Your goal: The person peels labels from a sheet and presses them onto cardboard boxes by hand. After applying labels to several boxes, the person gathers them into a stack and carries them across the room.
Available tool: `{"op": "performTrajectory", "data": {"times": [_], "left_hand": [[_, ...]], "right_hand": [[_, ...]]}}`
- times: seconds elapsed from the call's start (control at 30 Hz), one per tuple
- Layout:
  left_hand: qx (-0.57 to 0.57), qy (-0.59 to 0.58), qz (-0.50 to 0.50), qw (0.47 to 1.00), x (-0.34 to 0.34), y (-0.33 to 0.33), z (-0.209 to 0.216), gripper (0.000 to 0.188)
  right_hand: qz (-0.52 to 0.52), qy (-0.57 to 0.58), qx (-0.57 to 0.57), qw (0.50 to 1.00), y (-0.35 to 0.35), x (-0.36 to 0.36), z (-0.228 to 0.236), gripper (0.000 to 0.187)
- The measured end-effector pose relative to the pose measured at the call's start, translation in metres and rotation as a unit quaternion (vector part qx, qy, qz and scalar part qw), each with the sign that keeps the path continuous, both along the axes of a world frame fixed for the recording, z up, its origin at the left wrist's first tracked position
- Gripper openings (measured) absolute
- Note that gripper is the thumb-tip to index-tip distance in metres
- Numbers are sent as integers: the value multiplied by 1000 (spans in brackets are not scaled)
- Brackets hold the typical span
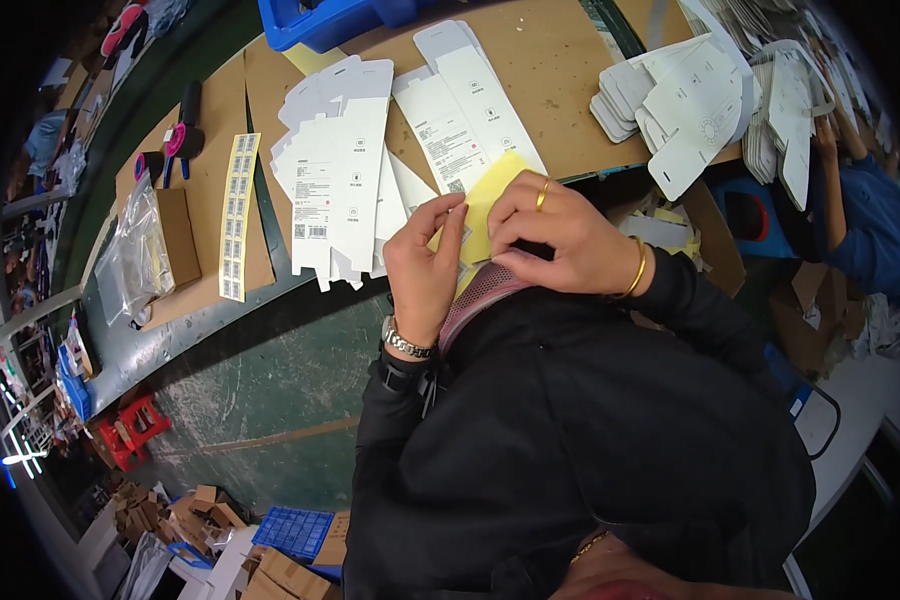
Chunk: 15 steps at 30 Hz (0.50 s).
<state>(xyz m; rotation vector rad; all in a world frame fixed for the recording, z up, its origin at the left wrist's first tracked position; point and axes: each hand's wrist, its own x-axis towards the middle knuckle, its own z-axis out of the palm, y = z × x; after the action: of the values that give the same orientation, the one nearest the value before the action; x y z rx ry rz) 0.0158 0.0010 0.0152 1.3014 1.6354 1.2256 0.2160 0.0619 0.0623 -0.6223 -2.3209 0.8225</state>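
Observation:
My right hand, with a gold ring and bangle, is closed with its fingers bent around a yellow sheet of label backing. My left hand meets the sheet's left side, thumb and forefinger pinched together; whether a label sits between them is too small to tell. Just beyond my hands lie flat white printed cartons: one fanned stack to the left and another stack partly under the yellow sheet. A yellow-backed strip of printed labels lies further left on the table.
Tape dispensers and a brown carton with clear plastic stand at the left. A blue bin is at the far edge. More flat white cartons lie at the right, beside a person in blue. Red stools stand on the floor.

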Motion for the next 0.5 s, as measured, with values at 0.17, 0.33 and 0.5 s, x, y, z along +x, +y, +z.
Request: {"op": "performTrajectory", "data": {"times": [0.17,0.33,0.5], "left_hand": [[4,130,-121,984,-10,-7,8,14],[71,266,-109,955,-3,-7,7,16],[100,302,-105,942,-2,-9,-6,16]], "right_hand": [[-65,81,-132,986,40,6,-5,11],[-107,-4,-79,991,72,0,-36,10],[-82,-46,-77,993,79,-6,-61,8]]}}
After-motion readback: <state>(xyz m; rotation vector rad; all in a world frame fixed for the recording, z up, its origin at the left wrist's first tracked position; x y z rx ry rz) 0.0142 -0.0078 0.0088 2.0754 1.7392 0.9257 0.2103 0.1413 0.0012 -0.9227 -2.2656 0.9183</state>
